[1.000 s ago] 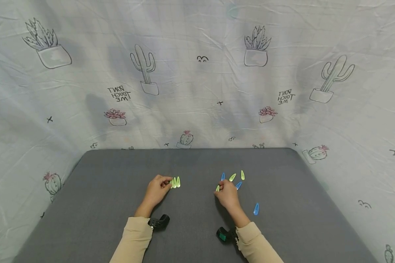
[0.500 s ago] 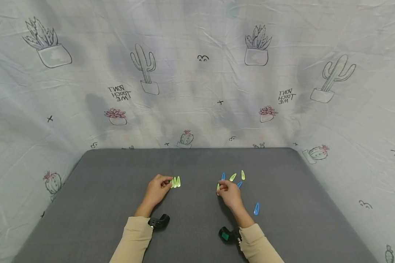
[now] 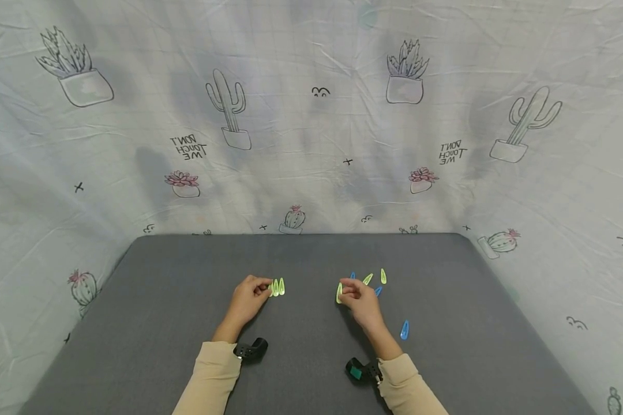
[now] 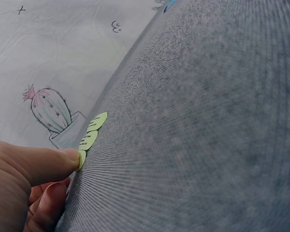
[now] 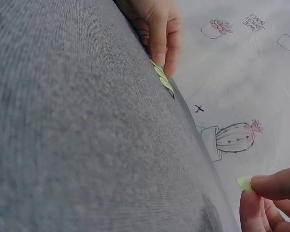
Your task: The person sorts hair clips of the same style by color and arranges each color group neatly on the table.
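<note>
Thumb and fingers of my left hand (image 3: 248, 300) pinch the leftmost yellow-green snap hair clip (image 4: 81, 160) of a short row lying on the grey table. Beside it, two matching clips (image 3: 281, 286) stand close together, pointed ends away from me. My right hand (image 3: 362, 301) pinches another yellow-green snap hair clip (image 3: 339, 293) between thumb and fingertips, raised off the table in the right wrist view. Just behind that hand lie a partly hidden blue hair clip (image 3: 352, 275) and a second blue clip (image 3: 378, 291).
Two more yellow-green clips, one tilted (image 3: 367, 279) and one upright (image 3: 383, 276), lie beyond the right hand. A blue clip (image 3: 405, 329) lies nearer, right of the right forearm. The grey table (image 3: 301, 357) ends at a white cactus-print cloth (image 3: 311, 127).
My right hand, first low over the clips, has lifted a yellow-green clip and shifted it slightly left and up, with more of it showing. The left hand stays still.
</note>
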Available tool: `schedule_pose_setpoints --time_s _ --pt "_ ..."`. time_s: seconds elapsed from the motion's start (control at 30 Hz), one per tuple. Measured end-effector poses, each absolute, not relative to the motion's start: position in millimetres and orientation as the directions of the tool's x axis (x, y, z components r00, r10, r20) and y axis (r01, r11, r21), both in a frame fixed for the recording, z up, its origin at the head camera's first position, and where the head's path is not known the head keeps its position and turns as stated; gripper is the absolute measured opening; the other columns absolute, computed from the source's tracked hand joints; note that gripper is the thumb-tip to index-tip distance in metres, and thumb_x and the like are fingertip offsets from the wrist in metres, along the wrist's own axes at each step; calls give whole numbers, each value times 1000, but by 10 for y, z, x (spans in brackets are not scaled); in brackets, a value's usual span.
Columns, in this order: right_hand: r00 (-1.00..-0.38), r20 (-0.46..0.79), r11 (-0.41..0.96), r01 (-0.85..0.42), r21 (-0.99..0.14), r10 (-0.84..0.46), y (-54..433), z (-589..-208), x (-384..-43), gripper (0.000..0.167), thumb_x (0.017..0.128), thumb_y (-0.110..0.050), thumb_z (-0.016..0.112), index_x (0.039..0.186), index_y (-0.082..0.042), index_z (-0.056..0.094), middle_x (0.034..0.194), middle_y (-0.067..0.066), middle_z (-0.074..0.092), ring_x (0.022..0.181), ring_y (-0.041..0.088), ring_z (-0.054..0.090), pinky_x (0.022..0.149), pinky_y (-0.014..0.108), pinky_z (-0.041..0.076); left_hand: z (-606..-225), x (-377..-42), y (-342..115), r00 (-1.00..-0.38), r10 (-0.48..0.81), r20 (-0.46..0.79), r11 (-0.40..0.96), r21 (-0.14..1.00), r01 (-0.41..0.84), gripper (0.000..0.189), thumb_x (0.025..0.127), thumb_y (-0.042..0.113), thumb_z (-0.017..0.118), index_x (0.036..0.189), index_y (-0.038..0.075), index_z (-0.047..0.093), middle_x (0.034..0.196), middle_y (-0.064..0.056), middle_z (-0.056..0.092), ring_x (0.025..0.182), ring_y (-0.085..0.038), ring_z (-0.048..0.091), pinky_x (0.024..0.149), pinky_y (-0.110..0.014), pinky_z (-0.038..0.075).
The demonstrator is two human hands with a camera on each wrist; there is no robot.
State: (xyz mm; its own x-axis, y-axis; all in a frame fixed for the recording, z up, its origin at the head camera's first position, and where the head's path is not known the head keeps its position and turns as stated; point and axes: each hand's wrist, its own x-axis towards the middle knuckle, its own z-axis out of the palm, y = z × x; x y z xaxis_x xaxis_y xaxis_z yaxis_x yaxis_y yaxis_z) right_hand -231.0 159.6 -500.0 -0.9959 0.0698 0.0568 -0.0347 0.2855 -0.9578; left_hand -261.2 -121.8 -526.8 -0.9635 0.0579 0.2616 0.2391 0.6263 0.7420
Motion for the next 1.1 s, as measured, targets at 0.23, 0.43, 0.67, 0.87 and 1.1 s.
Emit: schedule_pose_setpoints --time_s 0.23,0.43,0.67,0.87,1.1 --pt "-998 68 294 -60 -954 15 1515 -5023 -2353 33 81 2 68 114 3 65 88 13 63 72 10 57 59 22 45 -5250 -2615 -1227 -963 64 263 626 741 244 19 83 7 70 102 5 73 85 -5 57 72 -11 50 66 -26 43" --pt "-997 79 332 -81 -940 -20 1393 -5058 -2404 31 80 2 68 111 2 67 86 12 64 70 11 55 56 22 43 -5253 -2615 -1226 -964 64 260 630 738 241 20 83 8 70 103 6 73 86 -5 58 72 -11 50 66 -26 43" --pt "-993 95 349 -113 -930 -68 1194 -5074 -2457 32 81 2 66 113 3 66 86 13 64 67 9 54 54 22 43 -5277 -2613 -1227 -964 66 259 625 742 242 20 84 8 70 103 6 73 86 -4 57 72 -11 50 66 -26 43" --pt "-987 132 372 -156 -915 -90 1013 -5074 -2532 31 81 1 67 112 4 67 87 13 66 70 10 56 55 20 44 -5283 -2612 -1237 -961 62 271 624 741 249 19 83 8 71 102 5 73 84 -4 58 71 -10 50 66 -25 43" --pt "-981 171 427 -196 -883 -97 853 -5139 -2554 30 80 0 69 110 1 69 86 10 68 74 12 61 62 21 48 -5287 -2608 -1233 -960 61 274 628 737 251 19 83 9 71 102 6 73 84 -3 58 71 -10 50 66 -25 43"
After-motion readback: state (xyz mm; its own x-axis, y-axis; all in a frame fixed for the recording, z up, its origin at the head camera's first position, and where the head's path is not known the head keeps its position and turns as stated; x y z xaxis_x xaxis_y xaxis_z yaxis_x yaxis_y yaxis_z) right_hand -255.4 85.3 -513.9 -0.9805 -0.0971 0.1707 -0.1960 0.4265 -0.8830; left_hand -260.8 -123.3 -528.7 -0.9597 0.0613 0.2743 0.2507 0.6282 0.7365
